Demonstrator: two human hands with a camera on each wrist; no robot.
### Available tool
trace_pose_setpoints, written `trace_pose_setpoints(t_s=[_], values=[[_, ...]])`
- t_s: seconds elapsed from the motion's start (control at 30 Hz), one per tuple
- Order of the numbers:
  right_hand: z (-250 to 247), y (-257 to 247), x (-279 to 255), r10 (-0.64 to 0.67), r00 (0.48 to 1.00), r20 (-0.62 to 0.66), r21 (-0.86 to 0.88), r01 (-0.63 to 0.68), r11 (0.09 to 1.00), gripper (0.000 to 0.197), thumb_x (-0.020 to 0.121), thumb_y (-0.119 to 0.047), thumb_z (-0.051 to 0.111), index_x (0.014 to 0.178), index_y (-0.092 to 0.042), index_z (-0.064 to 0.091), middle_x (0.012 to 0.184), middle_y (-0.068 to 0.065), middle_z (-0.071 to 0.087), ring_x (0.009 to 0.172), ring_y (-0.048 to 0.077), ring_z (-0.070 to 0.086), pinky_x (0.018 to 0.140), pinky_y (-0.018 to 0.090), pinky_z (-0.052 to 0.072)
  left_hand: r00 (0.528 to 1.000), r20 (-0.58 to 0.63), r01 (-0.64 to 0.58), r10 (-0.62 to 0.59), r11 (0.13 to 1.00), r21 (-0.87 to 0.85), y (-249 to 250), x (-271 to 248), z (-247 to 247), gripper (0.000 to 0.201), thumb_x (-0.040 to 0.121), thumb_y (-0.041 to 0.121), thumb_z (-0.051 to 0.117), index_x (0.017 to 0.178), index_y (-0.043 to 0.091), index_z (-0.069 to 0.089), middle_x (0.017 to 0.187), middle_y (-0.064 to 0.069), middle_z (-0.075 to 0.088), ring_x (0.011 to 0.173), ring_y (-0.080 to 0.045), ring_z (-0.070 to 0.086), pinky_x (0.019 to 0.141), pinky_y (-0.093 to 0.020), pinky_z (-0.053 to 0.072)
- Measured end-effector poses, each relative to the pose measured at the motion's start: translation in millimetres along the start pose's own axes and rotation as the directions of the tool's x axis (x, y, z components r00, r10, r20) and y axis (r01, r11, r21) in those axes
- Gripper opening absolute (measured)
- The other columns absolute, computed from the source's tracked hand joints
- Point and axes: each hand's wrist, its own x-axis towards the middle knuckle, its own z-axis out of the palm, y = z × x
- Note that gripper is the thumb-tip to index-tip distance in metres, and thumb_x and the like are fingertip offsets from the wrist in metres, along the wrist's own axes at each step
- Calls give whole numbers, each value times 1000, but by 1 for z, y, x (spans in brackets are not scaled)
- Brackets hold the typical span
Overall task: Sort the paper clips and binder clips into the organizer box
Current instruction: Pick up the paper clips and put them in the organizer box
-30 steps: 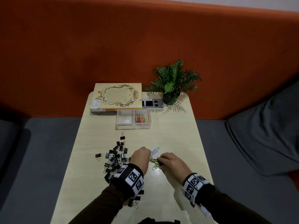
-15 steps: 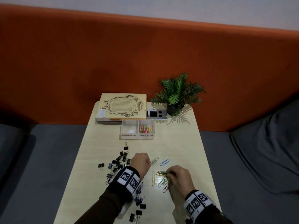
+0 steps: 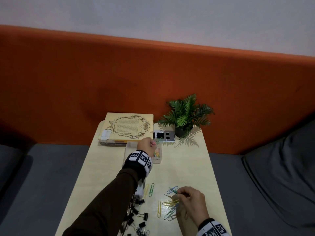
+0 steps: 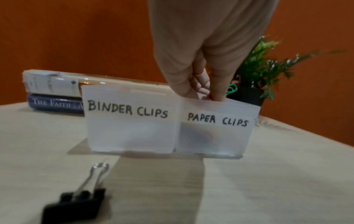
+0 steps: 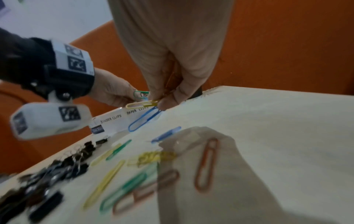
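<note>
Left grip: left hand (image 3: 146, 145) reaches over the organizer box (image 4: 132, 121), fingers curled and pinching a green paper clip (image 4: 232, 89) above the compartment labelled PAPER CLIPS; a pink clip also shows at the fingertips in the head view.
Right grip: right hand (image 3: 190, 204) pinches a yellow paper clip (image 5: 142, 104) and a blue paper clip (image 5: 143, 120) between thumb and fingers, just above the table (image 3: 184, 167).
Organizer box: translucent, two compartments, at 12 o'clock on the table, just in front of the books (image 3: 127, 128). Left compartment reads BINDER CLIPS, right one PAPER CLIPS. Coloured clips lie inside the right compartment; contents of the left one cannot be told.
Loose paper clips: scattered group (image 3: 167, 208) at 5 o'clock on the table, under and beside the right hand; yellow, green, blue and orange. One yellow and one green clip lie side by side at 6 o'clock, near the left forearm.
Binder clips: black pile (image 3: 138, 217) at 7 o'clock, partly hidden by the left sleeve. One single binder clip (image 4: 76, 195) lies apart, in front of the box.
Books: two stacked, at 11 o'clock; cream ornate cover on top.
Plant: potted fern (image 3: 185, 116) at 1 o'clock, at the far table corner.
Marker card: black-and-white card (image 3: 163, 135) between books and plant pot.
Wrists: each carries a band of black-and-white tags.
</note>
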Motion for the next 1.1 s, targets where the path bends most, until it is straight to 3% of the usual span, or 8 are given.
trace_pose_setpoints(t_s=[0.1,0.2,0.43,0.63,0.7,0.8,0.9,1.1], values=[[-3,-15,15,-76,997,-2,-39,76,996,34,72,0,71,62,-31,65,69,-6,70,66,-2,62,64,15,51,999,47,-5,3,999,38,-6,-3,6,7,86,5,64,89,5,70,88,-17,69,93,-32,65,87,-34,55],[-3,-49,40,-148,989,-21,11,149,989,21,76,-2,69,72,-22,69,68,-3,69,61,7,61,67,27,56,998,27,-49,48,998,32,-5,-8,-2,23,85,3,65,108,1,66,112,-18,69,106,-31,63,94,-36,53],[38,-106,121,-155,982,-109,96,165,982,33,77,-1,68,60,-28,61,67,1,64,71,26,65,76,50,58,987,-141,-81,82,997,10,-26,-49,-39,21,87,2,59,104,7,70,106,-9,73,94,-23,69,87,-29,53],[59,-103,124,-193,980,43,-14,193,981,11,76,-6,68,87,-6,70,95,15,72,87,25,66,85,43,55,997,-62,-36,41,996,78,-63,-88,-33,25,88,4,57,108,12,68,111,-6,72,103,-20,65,93,-29,50],[47,-97,115,-232,971,58,-72,236,969,17,80,-9,64,96,-6,68,100,15,71,90,25,65,87,39,53,997,-4,-74,77,971,229,-69,-99,-21,28,90,8,54,113,17,66,116,-3,69,110,-22,60,97,-34,48],[16,-71,86,-282,958,52,-215,286,934,18,84,-4,57,99,-5,66,101,15,70,90,26,63,85,33,48,989,118,-142,90,812,566,-67,-118,2,29,93,11,47,115,20,64,117,-3,64,114,-25,53,94,-38,42],[-13,-21,46,-155,987,42,-404,158,901,18,84,-4,54,100,-5,64,103,18,67,92,32,61,82,34,46,981,192,-136,-5,686,714,-62,-130,24,27,90,5,44,109,13,62,117,-7,60,117,-30,46,97,-41,38],[-12,32,-16,159,987,25,-414,-135,900,16,88,-12,50,97,-4,60,100,16,68,97,31,58,78,31,43,974,225,-154,-20,670,726,-53,-128,49,30,89,3,44,113,11,60,122,-9,55,117,-30,48,97,-41,39]])
